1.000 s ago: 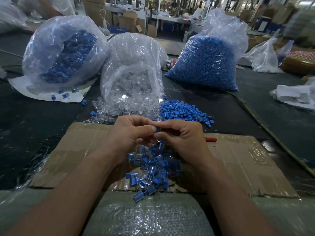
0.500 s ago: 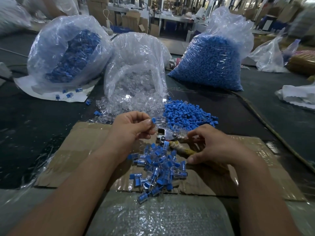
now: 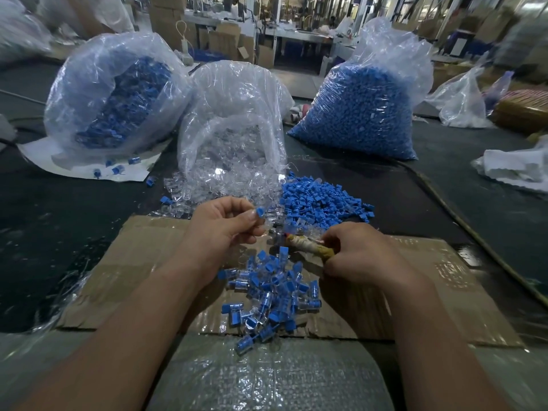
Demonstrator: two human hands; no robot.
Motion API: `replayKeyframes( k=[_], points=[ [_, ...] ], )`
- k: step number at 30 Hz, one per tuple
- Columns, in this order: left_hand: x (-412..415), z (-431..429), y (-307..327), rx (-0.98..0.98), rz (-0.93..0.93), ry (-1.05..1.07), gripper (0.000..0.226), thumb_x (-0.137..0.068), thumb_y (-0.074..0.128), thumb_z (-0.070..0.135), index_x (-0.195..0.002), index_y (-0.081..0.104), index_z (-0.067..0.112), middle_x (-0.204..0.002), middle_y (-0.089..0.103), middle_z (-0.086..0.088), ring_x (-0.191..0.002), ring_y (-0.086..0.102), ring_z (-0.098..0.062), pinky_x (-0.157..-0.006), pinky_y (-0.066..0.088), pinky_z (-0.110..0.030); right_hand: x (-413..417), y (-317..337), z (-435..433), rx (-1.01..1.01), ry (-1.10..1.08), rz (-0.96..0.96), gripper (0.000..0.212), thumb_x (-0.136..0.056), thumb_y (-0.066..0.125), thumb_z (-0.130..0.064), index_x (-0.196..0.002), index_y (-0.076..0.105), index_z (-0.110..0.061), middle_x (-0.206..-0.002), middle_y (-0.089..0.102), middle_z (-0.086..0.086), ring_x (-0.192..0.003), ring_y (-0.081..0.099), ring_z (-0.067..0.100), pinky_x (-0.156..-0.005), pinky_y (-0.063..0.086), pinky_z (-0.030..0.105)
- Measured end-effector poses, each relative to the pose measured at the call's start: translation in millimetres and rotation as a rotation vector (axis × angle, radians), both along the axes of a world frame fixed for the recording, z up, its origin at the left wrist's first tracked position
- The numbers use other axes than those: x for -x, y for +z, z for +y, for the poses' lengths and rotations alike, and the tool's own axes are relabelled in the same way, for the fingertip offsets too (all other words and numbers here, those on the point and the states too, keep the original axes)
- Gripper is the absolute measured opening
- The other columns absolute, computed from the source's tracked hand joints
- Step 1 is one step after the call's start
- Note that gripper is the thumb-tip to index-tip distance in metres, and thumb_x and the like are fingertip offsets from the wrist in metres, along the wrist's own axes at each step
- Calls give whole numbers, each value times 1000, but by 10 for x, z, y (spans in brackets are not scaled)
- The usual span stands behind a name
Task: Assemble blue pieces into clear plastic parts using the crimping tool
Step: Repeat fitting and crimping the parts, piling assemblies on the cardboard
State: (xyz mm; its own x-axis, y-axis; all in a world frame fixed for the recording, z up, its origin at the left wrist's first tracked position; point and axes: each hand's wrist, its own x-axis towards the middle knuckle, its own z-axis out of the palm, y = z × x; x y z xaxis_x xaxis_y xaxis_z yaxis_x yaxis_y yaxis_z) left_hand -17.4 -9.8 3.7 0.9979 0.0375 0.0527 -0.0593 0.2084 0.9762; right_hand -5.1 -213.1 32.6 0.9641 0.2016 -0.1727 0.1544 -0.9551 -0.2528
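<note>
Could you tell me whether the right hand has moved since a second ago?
Yes: the right hand parted from the left hand, rightward across the brown cardboard sheet, and grips the cloth-wrapped crimping tool.

— What sort of place were we in?
— We were in a factory assembly hall. Blue pieces [image 3: 358, 114] and clear parts [image 3: 234, 149] sat in bulk in plastic sacks [image 3: 394, 46] on our dark table [image 3: 59, 232].
— What did we see beyond it?
— We saw rows of workbenches [image 3: 299, 35] and stacked cardboard boxes [image 3: 225, 40].
</note>
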Motion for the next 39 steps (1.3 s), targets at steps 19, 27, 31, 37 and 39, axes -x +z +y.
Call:
replayKeyframes(
  k=[19, 27, 31, 37, 39],
  points=[
    [13, -28, 13, -10, -87, 81, 12, -83, 55, -2, -78, 59, 9, -63, 68, 2, -59, 65, -9, -52, 51, -16, 18, -74, 74, -264, 91, -183, 28, -77, 60, -22, -95, 40, -32, -84, 44, -16, -76, 45, 5, -66, 41, 31],
    [33, -29, 37, -78, -110, 94, 14, -84, 54, -3, -78, 58, 10, -64, 69, 4, -61, 65, -8, -54, 51, -17, 46, -56, 107, -308, 139, -139, 26, -77, 59, -18, -92, 43, -30, -85, 47, -15, -77, 45, 4, -66, 41, 31],
    [50, -57, 62, -120, -136, 101, 15, -84, 54, -4, -78, 58, 10, -62, 68, 5, -59, 65, -7, -54, 52, -17, 59, -37, 110, -295, 156, -140, 28, -77, 62, -17, -90, 43, -32, -81, 45, -18, -74, 42, 0, -59, 34, 23],
    [79, -97, 79, -225, -216, 166, 18, -85, 55, -4, -76, 58, 11, -58, 65, 6, -55, 61, -3, -52, 50, -14, 78, -17, 146, -325, 128, -167, 28, -74, 62, -12, -89, 50, -33, -79, 51, -15, -74, 48, 3, -65, 42, 28],
    [85, -94, 77, -234, -224, 181, 19, -85, 55, -4, -75, 57, 12, -58, 64, 5, -54, 61, -2, -52, 50, -14, 83, -25, 164, -305, 124, -185, 28, -74, 62, -12, -88, 50, -33, -77, 51, -14, -73, 48, 5, -65, 43, 29]
  ],
)
